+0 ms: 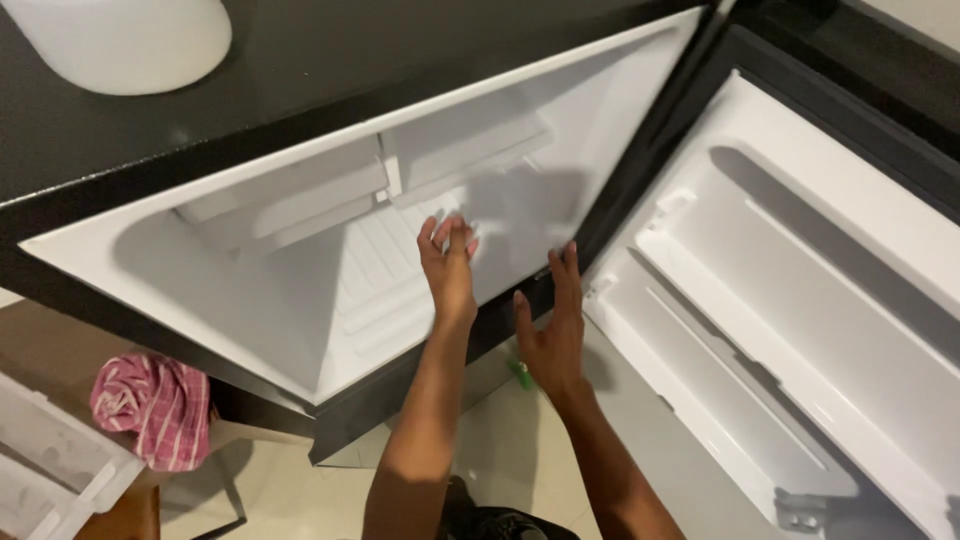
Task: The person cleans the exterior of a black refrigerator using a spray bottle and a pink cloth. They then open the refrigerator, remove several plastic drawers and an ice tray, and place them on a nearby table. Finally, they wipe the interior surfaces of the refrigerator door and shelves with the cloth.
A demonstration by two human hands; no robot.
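Note:
I look down at a small black fridge (330, 60) with its door (800, 290) swung open to the right. The white inside (300, 290) holds nothing but a small top compartment (300, 195). My left hand (448, 268) reaches into the cavity, fingers apart, over the ribbed white floor. My right hand (550, 330) rests near the front edge of the cavity by the door hinge side, fingers spread and holding nothing.
A white rounded object (120, 40) sits on the fridge top. A pink striped cloth (150, 405) lies at the lower left beside white plastic fridge parts (50, 470). A small green thing (521, 374) lies on the tiled floor (500, 440).

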